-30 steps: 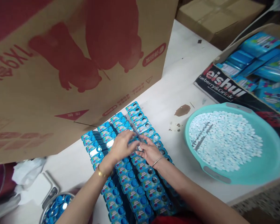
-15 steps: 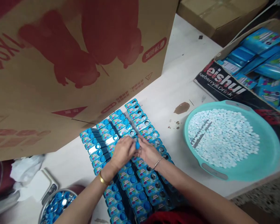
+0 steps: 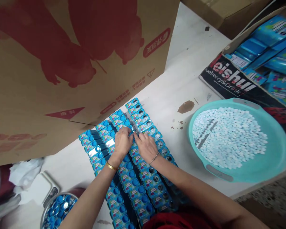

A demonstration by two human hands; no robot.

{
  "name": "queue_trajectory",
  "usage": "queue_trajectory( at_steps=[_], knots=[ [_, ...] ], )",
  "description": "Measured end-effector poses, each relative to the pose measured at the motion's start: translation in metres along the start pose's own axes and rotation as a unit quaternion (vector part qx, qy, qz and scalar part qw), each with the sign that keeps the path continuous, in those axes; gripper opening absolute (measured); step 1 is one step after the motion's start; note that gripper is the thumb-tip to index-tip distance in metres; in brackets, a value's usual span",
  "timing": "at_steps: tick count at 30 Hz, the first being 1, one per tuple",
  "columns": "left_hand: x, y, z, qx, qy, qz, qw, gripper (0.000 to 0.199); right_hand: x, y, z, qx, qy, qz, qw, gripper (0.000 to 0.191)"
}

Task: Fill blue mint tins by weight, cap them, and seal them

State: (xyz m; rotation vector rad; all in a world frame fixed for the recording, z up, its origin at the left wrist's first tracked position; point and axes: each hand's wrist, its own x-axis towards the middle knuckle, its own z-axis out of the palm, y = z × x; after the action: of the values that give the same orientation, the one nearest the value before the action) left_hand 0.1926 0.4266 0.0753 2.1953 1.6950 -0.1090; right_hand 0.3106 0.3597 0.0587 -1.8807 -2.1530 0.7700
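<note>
Rows of small blue mint cases (image 3: 136, 191) stand on the table below me, many with a round blue cap on top. In one row (image 3: 142, 119) the round openings show pale mints inside. My left hand (image 3: 123, 142) is closed over a case in the upper middle, fingertips bent down at its capped end. Beside it, my right hand (image 3: 146, 148) has its index finger pointed at the same spot and the other fingers curled. The fingertips nearly meet, and whatever lies beneath them is hidden.
Right of the cases is a turquoise basin (image 3: 274, 159) of pale mints, with a dark strip in it. Behind it sits an open carton (image 3: 231, 74) of blue packs. A big cardboard box (image 3: 124, 73) rises at the back. A metal bowl of blue caps (image 3: 58, 206) stands lower left.
Both hands have moved slightly up and left, down onto a case. The blue cap seen between my fingers before is now hidden. The right index finger has straightened.
</note>
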Motion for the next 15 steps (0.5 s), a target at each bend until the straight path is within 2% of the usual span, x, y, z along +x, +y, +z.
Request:
queue_trajectory(
  at_steps=[3,5,9,12,14,15],
  knots=[
    [0.005,-0.001,-0.003,0.065,0.038,-0.042,0.996,0.029,0.003,0.002,0.002,-0.041,-0.008,-0.019,0.999,0.047],
    [0.013,-0.001,-0.006,0.099,0.027,-0.070,0.992,0.040,0.007,0.003,0.002,-0.063,-0.013,-0.028,0.998,0.045],
    [0.022,0.004,-0.008,0.120,-0.007,-0.086,0.989,0.046,0.012,0.004,0.004,-0.096,-0.018,-0.058,0.993,0.044],
    [0.005,0.014,-0.007,0.097,0.016,-0.104,0.990,0.046,0.004,0.008,0.004,-0.117,-0.042,-0.078,0.989,0.045],
    [-0.018,0.016,-0.005,0.057,0.050,-0.102,0.992,0.044,-0.007,0.010,0.002,-0.135,-0.046,-0.083,0.986,0.042],
    [-0.034,0.012,-0.003,0.030,0.078,-0.101,0.991,0.044,-0.013,0.009,0.002,-0.143,-0.029,-0.085,0.986,0.040]
  ],
)
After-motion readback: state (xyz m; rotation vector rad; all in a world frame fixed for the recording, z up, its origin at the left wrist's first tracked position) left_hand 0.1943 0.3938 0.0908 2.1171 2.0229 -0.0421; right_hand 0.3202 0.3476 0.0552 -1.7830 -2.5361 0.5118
